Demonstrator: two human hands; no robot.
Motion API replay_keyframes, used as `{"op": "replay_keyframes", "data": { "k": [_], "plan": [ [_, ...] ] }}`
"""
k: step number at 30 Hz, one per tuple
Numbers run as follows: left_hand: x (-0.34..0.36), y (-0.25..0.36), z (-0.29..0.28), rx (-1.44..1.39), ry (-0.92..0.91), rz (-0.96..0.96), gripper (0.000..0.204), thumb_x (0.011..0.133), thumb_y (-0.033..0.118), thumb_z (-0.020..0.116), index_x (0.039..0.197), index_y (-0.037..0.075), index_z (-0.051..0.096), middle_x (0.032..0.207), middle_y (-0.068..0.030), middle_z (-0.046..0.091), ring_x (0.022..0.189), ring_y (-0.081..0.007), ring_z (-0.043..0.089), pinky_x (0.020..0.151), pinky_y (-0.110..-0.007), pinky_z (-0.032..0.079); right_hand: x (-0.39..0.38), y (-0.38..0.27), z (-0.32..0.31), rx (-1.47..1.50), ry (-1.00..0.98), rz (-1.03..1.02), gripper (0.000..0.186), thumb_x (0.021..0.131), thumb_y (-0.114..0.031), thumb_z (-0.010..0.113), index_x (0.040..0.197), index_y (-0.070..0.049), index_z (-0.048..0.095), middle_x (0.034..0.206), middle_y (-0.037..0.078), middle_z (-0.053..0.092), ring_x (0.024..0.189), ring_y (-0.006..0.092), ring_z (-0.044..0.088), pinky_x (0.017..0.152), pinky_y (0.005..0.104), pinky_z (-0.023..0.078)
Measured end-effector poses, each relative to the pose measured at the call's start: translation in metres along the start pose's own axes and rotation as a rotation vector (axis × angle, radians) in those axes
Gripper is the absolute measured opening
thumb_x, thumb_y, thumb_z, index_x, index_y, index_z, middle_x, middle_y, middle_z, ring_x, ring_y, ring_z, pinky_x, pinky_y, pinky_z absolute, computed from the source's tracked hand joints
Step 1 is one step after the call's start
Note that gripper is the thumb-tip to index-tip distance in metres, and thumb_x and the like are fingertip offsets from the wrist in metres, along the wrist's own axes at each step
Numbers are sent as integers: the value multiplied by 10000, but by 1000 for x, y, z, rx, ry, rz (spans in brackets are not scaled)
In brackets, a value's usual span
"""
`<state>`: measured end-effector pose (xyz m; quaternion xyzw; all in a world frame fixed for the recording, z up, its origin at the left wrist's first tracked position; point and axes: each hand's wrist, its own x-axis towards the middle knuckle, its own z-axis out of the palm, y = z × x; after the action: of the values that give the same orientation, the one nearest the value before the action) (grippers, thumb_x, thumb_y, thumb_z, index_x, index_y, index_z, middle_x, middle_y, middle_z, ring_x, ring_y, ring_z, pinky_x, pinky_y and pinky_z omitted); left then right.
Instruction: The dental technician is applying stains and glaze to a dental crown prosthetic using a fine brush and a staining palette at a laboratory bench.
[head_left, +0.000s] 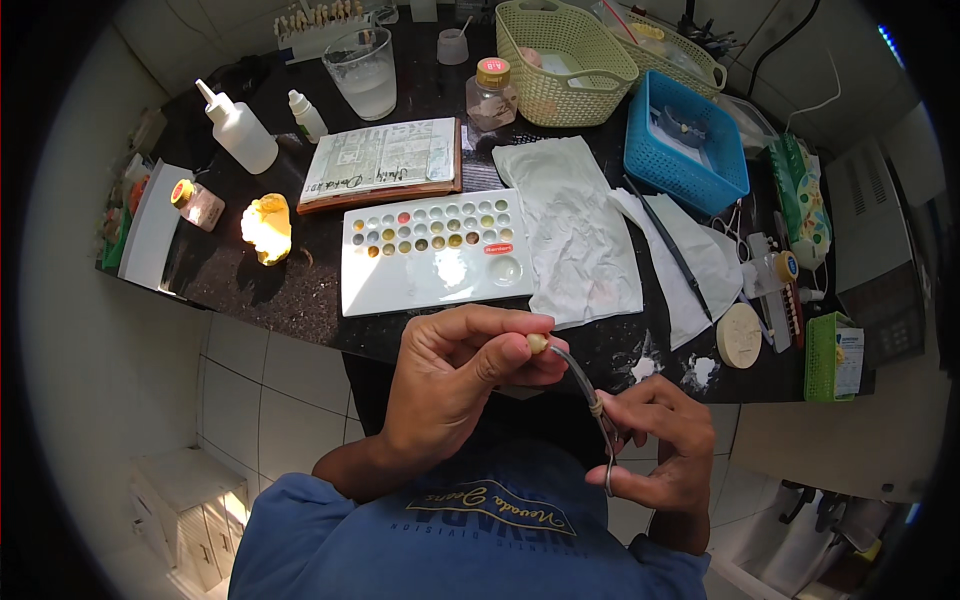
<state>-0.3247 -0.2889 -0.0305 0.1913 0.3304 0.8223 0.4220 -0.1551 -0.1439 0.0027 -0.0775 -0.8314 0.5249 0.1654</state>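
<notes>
Worktop: dark and speckled, the worktop (315, 270) runs right across the view, busy from end to end.
Towel: a crumpled white towel (580, 240) lies spread over the middle, its near edge by the front.
Cream basket: the cream basket (575, 100) stands at the back, just beyond the towel.
Palette: here's the white palette (400, 285), left of the towel, three rows of coloured wells along its far half, sun flashing off the middle.
Blue basket: over to the right, the blue basket (675, 180) sits near the cream one.
Pad: a written-on pad (385, 160) lies just behind the palette.
Left hand: in front of the worktop, the left hand (440, 370) is pinched, thumb against fingers, with the piece in its grip.
Right hand: lower and to the right, the right hand (665, 440) is half curled, thumb at the handle loop, fingers higher up, holding the clamp.
Clamp: slim, curved, metal, the clamp (580, 375) arcs up leftward to the piece; whether its tip grips or merely touches is hard to tell.
Piece: and the smallest of all, the yellowish piece (538, 343), held at the left fingertips, just this side of the palette and towel.
</notes>
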Motion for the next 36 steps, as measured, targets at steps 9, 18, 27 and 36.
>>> {"op": "replay_keyframes", "data": {
  "k": [9, 18, 27, 36],
  "plan": [
    [0, 4, 0, 117, -10, 43, 242, 920, 100, 621, 1103, -58, 640, 997, -187, 691, 894, -214, 694, 833, -315, 574, -2, 5, 3, 62, -29, 19, 613, 611, -126, 863, 1189, -70, 666, 856, 51, 643, 653, 72, 604, 516, 196, 431],
    [-1, 5, 1, 221, -31, 147, 203, 914, 48, 613, 1081, -59, 655, 990, -172, 682, 931, -201, 678, 857, -304, 562, -5, 19, 12, 223, -40, -15, 626, 624, -152, 865, 1200, -33, 650, 837, 59, 646, 691, 92, 585, 514, 200, 411],
    [0, 6, 0, 262, -31, 172, 193, 907, 34, 615, 1069, -62, 658, 988, -176, 684, 933, -206, 681, 855, -303, 560, -6, 24, 18, 269, -17, -11, 627, 606, -213, 891, 1151, -9, 658, 851, 112, 640, 667, 111, 600, 509, 197, 396],
    [0, 4, 4, 385, 59, 260, 263, 909, 181, 646, 1003, -64, 660, 888, -166, 664, 839, -247, 692, 751, -345, 596, -5, 26, 20, 319, -40, -2, 631, 617, -215, 888, 1162, -1, 650, 887, 142, 647, 667, 116, 607, 513, 198, 398]
  ]
}}
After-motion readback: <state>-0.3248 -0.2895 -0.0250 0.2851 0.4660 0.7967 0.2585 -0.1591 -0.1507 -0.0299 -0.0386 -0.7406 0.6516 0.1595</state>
